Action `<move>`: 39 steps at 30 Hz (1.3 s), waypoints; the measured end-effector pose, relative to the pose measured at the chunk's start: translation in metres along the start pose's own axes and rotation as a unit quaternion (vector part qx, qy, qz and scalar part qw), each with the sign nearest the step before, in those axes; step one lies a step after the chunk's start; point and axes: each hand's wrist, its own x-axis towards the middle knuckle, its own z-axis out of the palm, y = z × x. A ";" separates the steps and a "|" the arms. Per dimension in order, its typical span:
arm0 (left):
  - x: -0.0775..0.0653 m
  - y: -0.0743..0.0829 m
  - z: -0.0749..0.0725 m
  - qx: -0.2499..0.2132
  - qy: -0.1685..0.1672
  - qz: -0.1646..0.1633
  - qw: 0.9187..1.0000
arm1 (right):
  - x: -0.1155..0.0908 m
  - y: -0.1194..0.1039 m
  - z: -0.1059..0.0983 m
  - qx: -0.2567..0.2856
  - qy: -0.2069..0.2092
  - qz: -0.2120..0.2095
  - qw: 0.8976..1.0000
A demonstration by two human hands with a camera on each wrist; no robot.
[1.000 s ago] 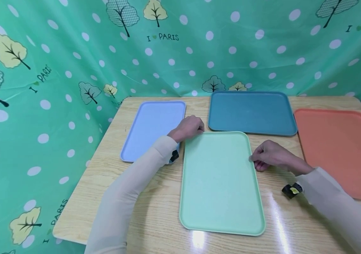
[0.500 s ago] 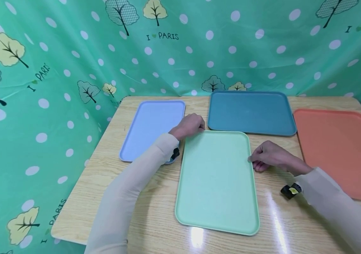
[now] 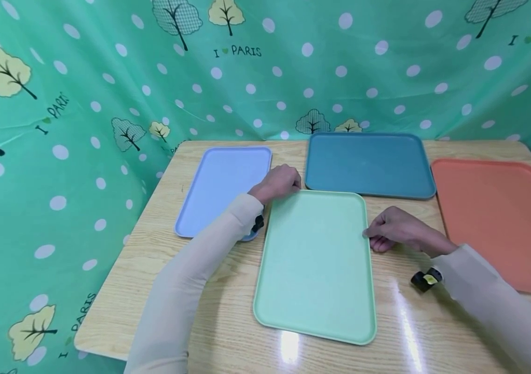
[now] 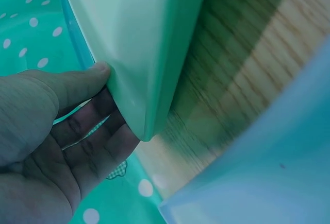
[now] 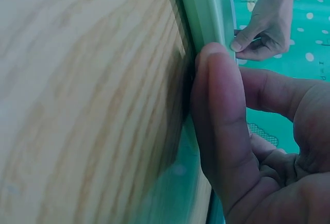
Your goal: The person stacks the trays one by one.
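Observation:
A light green tray [image 3: 316, 265] lies in the middle of the wooden table, slightly turned. My left hand [image 3: 278, 183] grips its far left corner; in the left wrist view the thumb [image 4: 100, 72] is at the rim and the other fingers reach below the corner. On the long right edge, my right hand [image 3: 393, 228] pinches the rim between thumb and fingers. From the right wrist view, curled fingers [image 5: 227, 105] meet the tray's side wall [image 5: 206, 13] close over the wood.
A lavender-blue tray [image 3: 228, 182] lies at the left, partly under my left forearm. A dark teal tray [image 3: 368, 163] lies at the back, and an orange-red tray [image 3: 503, 223] at the right. Behind the table [image 3: 153, 291] hangs a green dotted curtain [image 3: 349, 62].
The green tray's near end has swung to the left, and its far edge has shifted slightly away from me. Both hands keep their hold on it, with the right hand moving slightly left.

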 end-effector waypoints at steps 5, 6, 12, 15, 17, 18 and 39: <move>0.000 0.001 -0.002 -0.005 0.000 -0.003 1.000 | 0.000 0.001 -0.001 0.009 0.000 -0.002 1.000; 0.000 0.001 -0.002 -0.006 0.000 -0.004 1.000 | 0.000 0.001 -0.001 0.009 0.001 0.000 1.000; 0.000 0.000 -0.003 -0.015 0.003 -0.003 1.000 | 0.000 0.000 0.000 0.015 0.007 0.010 1.000; 0.000 0.000 -0.003 -0.020 0.003 -0.004 1.000 | 0.000 0.001 0.000 0.018 0.005 0.006 1.000; 0.000 0.000 -0.004 -0.021 0.002 -0.005 1.000 | 0.000 0.001 -0.001 0.018 0.005 0.004 1.000; 0.001 0.000 -0.004 -0.021 0.002 -0.005 1.000 | 0.000 0.001 -0.001 0.019 0.005 0.004 1.000; -0.001 -0.005 -0.008 -0.066 -0.039 -0.009 0.997 | -0.012 0.010 -0.015 -0.012 0.052 -0.022 0.998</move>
